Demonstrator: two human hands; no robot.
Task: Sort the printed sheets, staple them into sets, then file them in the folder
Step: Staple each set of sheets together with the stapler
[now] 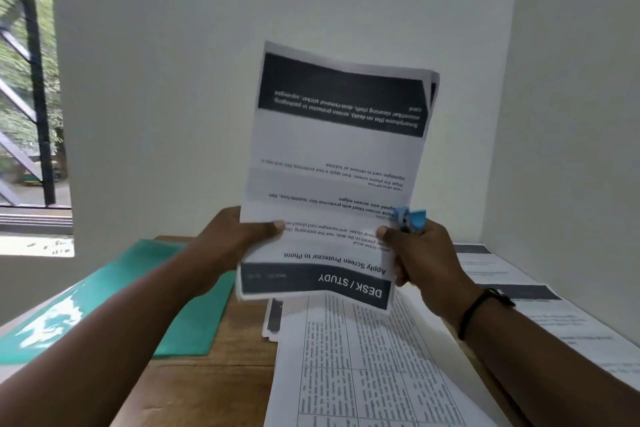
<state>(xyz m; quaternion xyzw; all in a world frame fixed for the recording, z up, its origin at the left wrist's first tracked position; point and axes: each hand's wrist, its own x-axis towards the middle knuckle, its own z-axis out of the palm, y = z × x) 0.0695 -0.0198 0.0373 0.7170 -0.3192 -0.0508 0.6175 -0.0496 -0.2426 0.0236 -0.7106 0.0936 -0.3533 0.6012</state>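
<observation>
Head view: both hands hold a thin set of printed sheets (pixel 332 177) upright above the wooden desk (pixel 207 388), print upside down, titled "Apply Screen Protector to Phone". The left hand (pixel 239 239) pinches the lower left edge, thumb on the front. The right hand (pixel 420 253) pinches the lower right edge and also grips a blue stapler (pixel 412 218). A green folder (pixel 114 302) lies left; table-printed sheets (pixel 363 367) lie beneath, more printouts (pixel 540 312) to the right.

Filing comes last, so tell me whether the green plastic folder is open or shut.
Shut, it seems: the green plastic folder lies flat on the wooden desk as one closed leaf, no sheets showing inside. Its near end is blurred.
</observation>
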